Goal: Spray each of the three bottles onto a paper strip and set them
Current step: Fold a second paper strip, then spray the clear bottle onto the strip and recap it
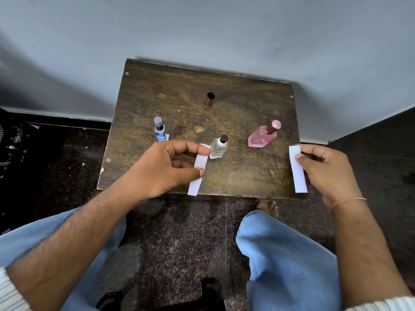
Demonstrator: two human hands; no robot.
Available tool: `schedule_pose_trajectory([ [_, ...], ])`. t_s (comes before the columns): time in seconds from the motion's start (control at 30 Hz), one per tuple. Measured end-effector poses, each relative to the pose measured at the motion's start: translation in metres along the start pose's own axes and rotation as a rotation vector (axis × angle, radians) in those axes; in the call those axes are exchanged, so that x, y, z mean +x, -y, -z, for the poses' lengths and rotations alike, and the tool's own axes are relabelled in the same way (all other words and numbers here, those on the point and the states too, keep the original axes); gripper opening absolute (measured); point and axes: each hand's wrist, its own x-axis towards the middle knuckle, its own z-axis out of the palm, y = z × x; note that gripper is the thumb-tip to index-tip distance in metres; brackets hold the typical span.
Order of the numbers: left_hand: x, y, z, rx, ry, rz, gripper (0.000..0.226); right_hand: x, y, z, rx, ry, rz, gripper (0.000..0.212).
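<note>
Three bottles stood in a row across a small table [247,176]: one left [159,131], one centre [219,147], one right [263,135], a cap [210,99] behind, paper strips [198,170] in front.

A small dark wooden surface [235,104], worn and scuffed, stands against a grey wall on a dark speckled floor [179,243]. On it stand three bottles: a blue one [160,131] at the left, a clear one [219,147] with a black cap in the middle, and a pink one [262,136] at the right. A brown cap [210,99] stands alone farther back, well apart from them. A white strip [198,170] lies near the front edge just beside the clear bottle; a second strip [297,169] is at the right front corner
</note>
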Motion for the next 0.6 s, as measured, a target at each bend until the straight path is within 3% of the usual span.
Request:
schedule_pose_trajectory([
  [0.43,-0.006,0.002,0.008,0.091,0.035,-0.027,0.059,-0.006,0.014,-0.007,-0.338,-0.15,0.07,0.041],
  [0.5,-0.005,0.003,0.008,0.097,0.039,-0.036,0.061,-0.014,0.025,-0.009,-0.402,-0.239,0.135,0.04],
  [0.6,-0.005,0.004,0.009,0.126,0.029,-0.051,0.064,-0.034,0.045,-0.017,-0.235,-0.305,0.349,0.026],
])
